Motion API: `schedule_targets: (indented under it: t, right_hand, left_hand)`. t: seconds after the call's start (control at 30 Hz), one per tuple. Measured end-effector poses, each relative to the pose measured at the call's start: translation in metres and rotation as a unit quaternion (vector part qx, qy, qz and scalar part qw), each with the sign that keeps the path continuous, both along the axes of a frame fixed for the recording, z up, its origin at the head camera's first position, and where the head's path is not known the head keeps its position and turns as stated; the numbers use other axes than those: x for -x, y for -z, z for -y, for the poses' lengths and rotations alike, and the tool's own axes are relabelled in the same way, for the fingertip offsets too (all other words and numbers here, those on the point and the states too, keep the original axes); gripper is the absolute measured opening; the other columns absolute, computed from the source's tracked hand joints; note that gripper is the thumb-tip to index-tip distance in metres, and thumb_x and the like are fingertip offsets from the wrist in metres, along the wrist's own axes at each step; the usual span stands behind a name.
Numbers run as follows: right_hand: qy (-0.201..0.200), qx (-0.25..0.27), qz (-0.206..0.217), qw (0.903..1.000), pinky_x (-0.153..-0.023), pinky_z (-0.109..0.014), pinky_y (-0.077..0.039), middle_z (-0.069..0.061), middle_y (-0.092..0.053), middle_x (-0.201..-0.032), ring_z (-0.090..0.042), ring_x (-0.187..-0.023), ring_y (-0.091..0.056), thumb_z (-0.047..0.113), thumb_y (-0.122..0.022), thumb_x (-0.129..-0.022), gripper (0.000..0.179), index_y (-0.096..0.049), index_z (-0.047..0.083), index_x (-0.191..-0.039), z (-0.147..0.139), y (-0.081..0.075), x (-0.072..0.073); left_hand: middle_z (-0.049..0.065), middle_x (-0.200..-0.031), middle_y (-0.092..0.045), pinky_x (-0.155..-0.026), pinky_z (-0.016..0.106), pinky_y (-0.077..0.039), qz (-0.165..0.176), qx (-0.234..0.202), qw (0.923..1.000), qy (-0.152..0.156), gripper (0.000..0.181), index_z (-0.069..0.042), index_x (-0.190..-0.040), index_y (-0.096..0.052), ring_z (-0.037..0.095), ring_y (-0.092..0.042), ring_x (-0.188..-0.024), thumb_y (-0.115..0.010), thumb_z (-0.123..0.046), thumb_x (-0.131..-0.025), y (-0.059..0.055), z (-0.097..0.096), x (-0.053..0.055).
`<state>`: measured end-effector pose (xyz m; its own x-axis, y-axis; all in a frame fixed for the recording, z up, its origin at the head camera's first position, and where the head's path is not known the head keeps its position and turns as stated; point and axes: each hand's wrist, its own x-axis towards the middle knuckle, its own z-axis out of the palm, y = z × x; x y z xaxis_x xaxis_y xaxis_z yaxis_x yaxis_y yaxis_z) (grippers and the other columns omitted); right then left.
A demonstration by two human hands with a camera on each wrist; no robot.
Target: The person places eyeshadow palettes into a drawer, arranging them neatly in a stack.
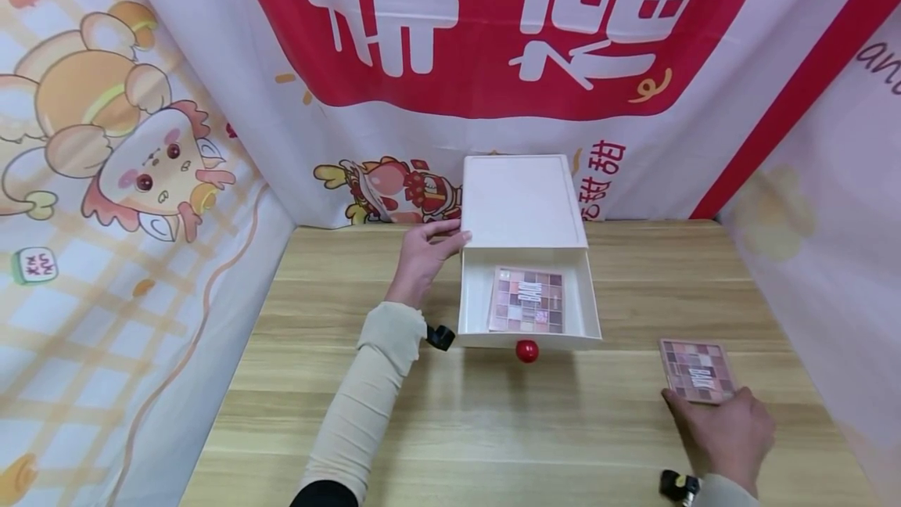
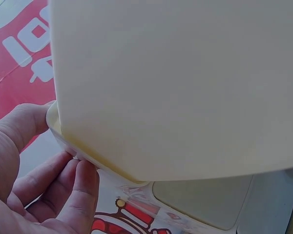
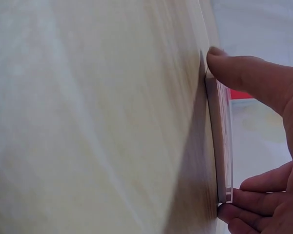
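Note:
A white drawer box (image 1: 521, 202) stands at the back of the table, its drawer (image 1: 486, 340) pulled out toward me. Inside the drawer lies an eyeshadow palette (image 1: 526, 301) with a checkered lid; a round red knob (image 1: 526, 350) sits on the drawer front. My left hand (image 1: 418, 260) holds the box at its left side, thumb and fingers (image 2: 85, 187) pinching its edge in the left wrist view. Off to the right of the box, my right hand (image 1: 735, 433) grips a second eyeshadow palette (image 1: 697, 370) between thumb and fingers, close over the tabletop in the right wrist view.
The wooden table (image 1: 317, 413) is bordered by printed cloth: a red and white hanging (image 1: 493, 84) right behind the box, a cartoon cloth (image 1: 141, 217) at the left and a pale one (image 1: 823, 257) at the right. Dark wrist devices show beside both wrists.

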<state>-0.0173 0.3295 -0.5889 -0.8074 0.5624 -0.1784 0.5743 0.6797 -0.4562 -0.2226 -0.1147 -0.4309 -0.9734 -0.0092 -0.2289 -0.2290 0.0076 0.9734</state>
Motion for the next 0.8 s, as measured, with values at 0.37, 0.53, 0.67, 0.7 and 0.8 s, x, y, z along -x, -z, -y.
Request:
schedule_targets:
  t: [0.37,0.53,0.67,0.7,0.8]
  right_hand:
    - [0.027,0.026,-0.048,0.9981,-0.107,-0.066,-0.022,-0.049,-0.038,-0.129,-0.06,-0.121,-0.033,0.06,-0.084,-0.072,0.127,-0.02,-0.025,-0.143,0.006,0.0,0.001]
    - [0.053,0.028,-0.11,0.9921,-0.105,-0.064,-0.024,-0.043,-0.045,-0.124,-0.056,-0.115,-0.039,0.048,-0.089,-0.069,0.113,-0.032,-0.022,-0.138,0.006,-0.001,0.002]
    - [0.074,0.055,-0.136,0.9864,-0.107,-0.065,-0.024,-0.043,-0.045,-0.127,-0.056,-0.117,-0.039,0.043,-0.09,-0.07,0.11,-0.033,-0.019,-0.14,0.006,-0.009,0.004]
    - [0.079,0.064,-0.14,0.9849,-0.107,-0.065,-0.026,-0.042,-0.046,-0.127,-0.055,-0.116,-0.041,0.043,-0.09,-0.071,0.108,-0.034,-0.018,-0.14,0.006,-0.011,0.004]
    - [0.094,0.095,-0.153,0.9791,-0.108,-0.064,-0.029,-0.037,-0.048,-0.129,-0.05,-0.115,-0.044,0.042,-0.091,-0.072,0.104,-0.038,-0.015,-0.141,0.007,-0.02,0.006]
  left_hand:
    - [0.004,-0.118,-0.064,-0.092,0.037,-0.053,0.0,0.0,1.0,0.002,0.04,-0.023,-0.114,-0.075,0.024,-0.064,-0.104,-0.088,-0.034,-0.078,-0.001,0.001,0.0]
    - [0.004,-0.117,-0.065,-0.092,0.037,-0.053,-0.002,-0.002,1.0,0.003,0.04,-0.023,-0.114,-0.075,0.024,-0.064,-0.103,-0.089,-0.033,-0.078,0.0,0.0,0.0]
    - [0.005,-0.115,-0.066,-0.09,0.037,-0.054,-0.011,-0.002,0.9999,0.006,0.04,-0.022,-0.114,-0.075,0.024,-0.065,-0.102,-0.089,-0.031,-0.078,0.0,0.0,0.0]
    - [0.005,-0.115,-0.067,-0.09,0.037,-0.054,-0.014,-0.001,0.9999,0.006,0.039,-0.021,-0.114,-0.075,0.024,-0.065,-0.101,-0.089,-0.031,-0.078,-0.001,0.0,0.0]
    - [0.005,-0.114,-0.067,-0.09,0.037,-0.054,-0.016,0.001,0.9999,0.006,0.039,-0.021,-0.114,-0.075,0.024,-0.065,-0.101,-0.088,-0.03,-0.079,-0.001,0.0,-0.001]
